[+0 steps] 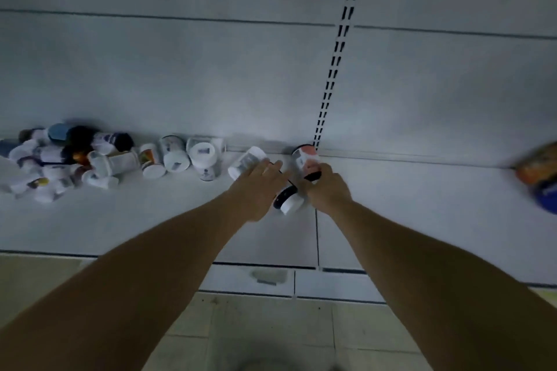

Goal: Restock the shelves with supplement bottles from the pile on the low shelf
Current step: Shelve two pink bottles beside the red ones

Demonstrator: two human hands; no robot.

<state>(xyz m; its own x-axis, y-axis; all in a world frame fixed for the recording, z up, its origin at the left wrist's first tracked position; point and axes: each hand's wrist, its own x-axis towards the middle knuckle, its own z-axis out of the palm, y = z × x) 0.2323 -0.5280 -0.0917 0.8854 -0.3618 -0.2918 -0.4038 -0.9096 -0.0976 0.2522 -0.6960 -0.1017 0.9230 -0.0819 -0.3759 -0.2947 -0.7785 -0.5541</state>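
Observation:
A pile of supplement bottles (60, 159) lies at the left of the low white shelf (150, 220), and a few more bottles (187, 155) trail to its right. My left hand (256, 187) reaches forward, its straight fingers touching a white bottle (247, 161) that lies on its side. My right hand (327, 187) grips a pink-and-white labelled bottle (304, 158) near its black cap, close to the back wall. A dark bottle with a white lid (287, 200) lies between my two hands.
A slotted upright strip (337, 48) runs up the back panel just behind the right hand. A blurred orange and blue package (539, 178) sits at the far right of the shelf. Below the shelf edge is a tiled floor (271, 331).

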